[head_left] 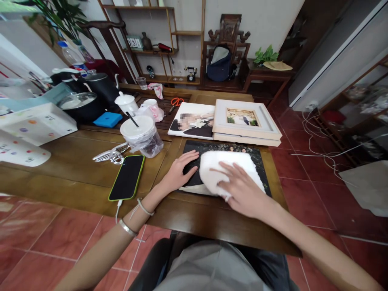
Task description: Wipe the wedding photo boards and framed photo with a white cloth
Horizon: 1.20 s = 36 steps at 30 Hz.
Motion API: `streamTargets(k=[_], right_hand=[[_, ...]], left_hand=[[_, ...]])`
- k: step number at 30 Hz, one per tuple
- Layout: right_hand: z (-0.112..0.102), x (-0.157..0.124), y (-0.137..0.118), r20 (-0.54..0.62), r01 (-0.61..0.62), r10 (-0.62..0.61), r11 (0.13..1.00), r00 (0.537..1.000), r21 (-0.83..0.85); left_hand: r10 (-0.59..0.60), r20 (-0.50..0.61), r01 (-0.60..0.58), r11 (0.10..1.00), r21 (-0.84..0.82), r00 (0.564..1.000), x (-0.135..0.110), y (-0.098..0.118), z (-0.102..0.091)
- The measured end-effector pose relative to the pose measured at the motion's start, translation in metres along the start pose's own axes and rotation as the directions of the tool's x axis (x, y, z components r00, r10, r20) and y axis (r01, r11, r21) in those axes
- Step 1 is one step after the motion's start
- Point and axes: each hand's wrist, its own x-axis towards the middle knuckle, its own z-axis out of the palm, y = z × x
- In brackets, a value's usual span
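Observation:
A dark photo panel [194, 149] lies flat near the table's front edge, with small figures showing along its far side. My left hand [181, 171] rests on its left edge, fingers stretched out and holding nothing. Under my right hand [242, 188] is a fluffy white cloth [209, 163], bunched against the panel; the fingers press and grip it, slightly blurred. The cloth hides much of the panel's middle. Just beyond lie a white-edged wedding photo [194, 131] and stacked white picture frames [266, 117].
Left of my hands are a green-cased phone [126, 178] on a cable, a silver hair claw [112, 154] and a lidded plastic cup [142, 133] with a straw. Orange scissors [176, 102], a white teapot [126, 104] and a blue box [108, 119] stand farther back.

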Motion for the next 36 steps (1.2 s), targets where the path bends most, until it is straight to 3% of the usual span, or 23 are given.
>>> streamTargets(k=[4, 8, 14, 19, 21, 24, 27, 30, 33, 36], right_hand=[[0.002, 0.032, 0.029, -0.132, -0.103, 0.094, 0.993, 0.987, -0.06], [0.008, 0.047, 0.035, -0.147, -0.134, 0.123, 0.989, 0.981, -0.064], [0.014, 0.027, -0.006, -0.034, -0.007, 0.006, 1.0, 0.999, -0.021], [0.019, 0.007, -0.051, 0.098, 0.203, -0.215, 0.972, 0.972, 0.114], [0.017, 0.001, -0.059, 0.133, 0.262, -0.282, 0.953, 0.95, 0.151], [0.012, -0.01, -0.056, 0.147, 0.262, -0.29, 0.947, 0.946, 0.184], [0.006, -0.02, -0.043, 0.114, 0.184, -0.21, 0.961, 0.971, 0.204], [0.002, -0.02, -0.025, 0.019, 0.004, -0.008, 0.981, 1.0, 0.192], [0.0, -0.004, -0.003, -0.12, -0.186, 0.21, 0.965, 0.97, 0.182], [-0.004, 0.029, 0.016, -0.196, -0.241, 0.278, 0.951, 0.941, 0.191]], left_hand=[[0.004, -0.007, -0.004, 1.0, 0.003, 1.0, -0.001, -0.001, 0.001], [-0.01, -0.003, 0.01, 1.0, -0.019, 1.0, -0.001, 0.0, 0.0], [-0.079, -0.013, 0.078, 0.992, -0.1, 0.997, -0.001, 0.001, -0.002], [-0.116, -0.023, 0.11, 0.98, -0.165, 0.993, -0.001, 0.002, -0.004], [-0.108, -0.018, 0.103, 0.979, -0.176, 0.994, -0.001, 0.002, -0.004], [-0.08, -0.005, 0.079, 0.987, -0.141, 0.997, -0.001, 0.002, -0.004], [-0.044, -0.011, 0.043, 0.994, -0.104, 0.999, -0.001, 0.002, -0.003], [-0.017, -0.012, 0.015, 0.995, -0.1, 1.0, -0.001, 0.003, -0.003], [-0.01, -0.009, 0.009, 0.997, -0.081, 1.0, 0.0, 0.004, -0.003], [-0.005, -0.009, 0.004, 0.998, -0.067, 1.0, 0.0, 0.005, -0.003]])
